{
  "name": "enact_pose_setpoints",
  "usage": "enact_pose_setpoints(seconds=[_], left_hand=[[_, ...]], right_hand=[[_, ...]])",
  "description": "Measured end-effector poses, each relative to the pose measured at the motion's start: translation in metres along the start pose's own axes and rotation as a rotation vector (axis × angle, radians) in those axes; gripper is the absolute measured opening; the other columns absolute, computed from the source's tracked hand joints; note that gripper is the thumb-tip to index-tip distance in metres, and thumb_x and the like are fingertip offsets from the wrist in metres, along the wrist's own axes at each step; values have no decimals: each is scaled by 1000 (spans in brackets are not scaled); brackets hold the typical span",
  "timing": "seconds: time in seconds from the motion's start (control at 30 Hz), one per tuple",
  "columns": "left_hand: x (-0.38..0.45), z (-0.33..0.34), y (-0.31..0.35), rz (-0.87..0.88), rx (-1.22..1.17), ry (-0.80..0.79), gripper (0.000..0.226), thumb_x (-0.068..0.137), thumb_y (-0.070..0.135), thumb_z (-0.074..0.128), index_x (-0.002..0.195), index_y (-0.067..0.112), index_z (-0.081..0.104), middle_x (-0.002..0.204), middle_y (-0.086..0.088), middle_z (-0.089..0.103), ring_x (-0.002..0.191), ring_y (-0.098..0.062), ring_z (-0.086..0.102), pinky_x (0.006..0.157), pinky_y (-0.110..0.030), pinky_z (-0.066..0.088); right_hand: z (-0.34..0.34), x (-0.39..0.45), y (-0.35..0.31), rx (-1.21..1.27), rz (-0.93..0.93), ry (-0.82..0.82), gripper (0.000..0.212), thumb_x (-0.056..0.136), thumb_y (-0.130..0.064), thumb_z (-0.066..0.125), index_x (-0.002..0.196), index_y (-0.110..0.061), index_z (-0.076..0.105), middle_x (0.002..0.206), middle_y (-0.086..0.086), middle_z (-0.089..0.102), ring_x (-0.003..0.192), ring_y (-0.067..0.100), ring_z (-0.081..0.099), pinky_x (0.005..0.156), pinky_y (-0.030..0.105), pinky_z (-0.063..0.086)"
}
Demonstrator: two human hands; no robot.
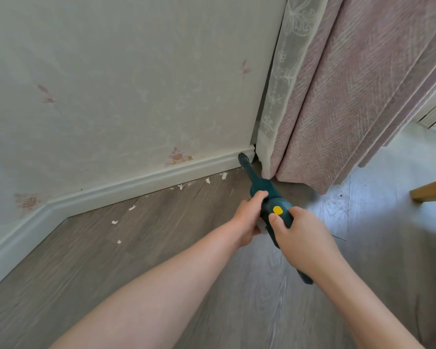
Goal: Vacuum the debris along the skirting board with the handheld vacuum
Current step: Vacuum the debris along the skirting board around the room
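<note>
Sweep looks to be starting at the corner: handheld vacuum (267,197) nozzle tip sits against the skirting board (141,181) beside the curtain (337,109). White debris (181,186) lies scattered leftward along the board on the floor (161,248). Next move likely: draw nozzle left over the scraps. Left hand (249,217) grips the body; right hand (302,238) wraps the handle, thumb near the yellow button (278,210).

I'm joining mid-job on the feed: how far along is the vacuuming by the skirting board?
Done: nothing clearly yet. In hand: both the left hand and right hand hold the handheld vacuum, its brush nozzle against the skirting board beside the curtain. Left: white debris scattered along the board and floor.
</note>
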State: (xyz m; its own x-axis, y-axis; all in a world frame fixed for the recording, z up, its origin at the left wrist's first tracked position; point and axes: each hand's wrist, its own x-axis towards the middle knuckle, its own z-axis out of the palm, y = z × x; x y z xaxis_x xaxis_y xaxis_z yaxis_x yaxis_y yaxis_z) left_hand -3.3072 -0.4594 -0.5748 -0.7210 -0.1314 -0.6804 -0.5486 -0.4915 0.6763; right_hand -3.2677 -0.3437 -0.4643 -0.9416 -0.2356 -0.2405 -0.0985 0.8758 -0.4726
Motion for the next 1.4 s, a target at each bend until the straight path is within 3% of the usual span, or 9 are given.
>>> enact_pose_setpoints(seconds=[0.1,0.27,0.4,0.7,0.8,0.97,1.2,1.33,1.4], left_hand=[[-2,10,-13,-47,-21,-24,49,93,54,59,127,19,65,116,-7,75,96,-21,69,71,-29,55],[9,20,-7,-44,-32,-76,53,96,57,58,132,17,64,111,-4,72,88,-16,68,53,-24,55],[18,26,-5,-88,-41,-66,46,99,56,54,122,18,67,106,-4,70,86,-18,65,61,-29,56],[29,15,1,-63,-67,-33,33,104,46,49,101,18,63,85,-4,67,71,-17,61,55,-27,51],[27,2,-5,-67,-67,9,33,103,44,49,110,14,63,82,-3,67,67,-16,61,46,-22,50],[24,1,-7,-61,-35,-15,46,101,50,51,127,14,64,96,-5,71,78,-17,66,52,-25,54],[23,22,11,-91,-58,-77,37,104,50,48,99,17,64,90,-5,69,77,-19,63,63,-31,53],[24,7,9,-105,-58,-74,41,102,50,50,115,14,65,91,-5,69,75,-19,64,58,-29,54],[21,-6,6,-115,-71,-51,44,100,49,54,127,15,63,101,-6,71,84,-20,68,61,-30,57]], right_hand=[[-3,-4,2,-35,57,-32,32,98,-40,47,80,-14,51,75,4,58,67,22,57,57,33,45],[-6,19,7,-26,104,-34,32,99,-34,47,80,-10,53,67,8,60,58,24,60,61,38,54],[-4,44,10,10,174,-68,31,99,-35,49,89,-7,56,65,10,62,46,22,59,44,28,48],[2,57,0,84,137,-112,31,97,-35,53,92,-5,57,68,11,63,44,23,57,40,25,45],[3,49,-3,64,113,-161,32,96,-37,52,93,-5,59,67,11,63,45,23,56,44,28,47],[-1,40,3,48,97,-131,34,97,-37,51,88,-5,59,67,11,63,48,25,58,48,31,50],[1,58,-3,44,169,-79,31,99,-35,52,94,-5,57,70,13,64,46,23,59,40,26,45],[2,54,-9,103,168,-116,31,99,-32,52,90,-3,58,63,11,60,37,19,52,36,21,40],[1,48,-12,130,148,-156,31,98,-30,52,85,-2,58,63,11,59,32,16,48,38,22,42]])
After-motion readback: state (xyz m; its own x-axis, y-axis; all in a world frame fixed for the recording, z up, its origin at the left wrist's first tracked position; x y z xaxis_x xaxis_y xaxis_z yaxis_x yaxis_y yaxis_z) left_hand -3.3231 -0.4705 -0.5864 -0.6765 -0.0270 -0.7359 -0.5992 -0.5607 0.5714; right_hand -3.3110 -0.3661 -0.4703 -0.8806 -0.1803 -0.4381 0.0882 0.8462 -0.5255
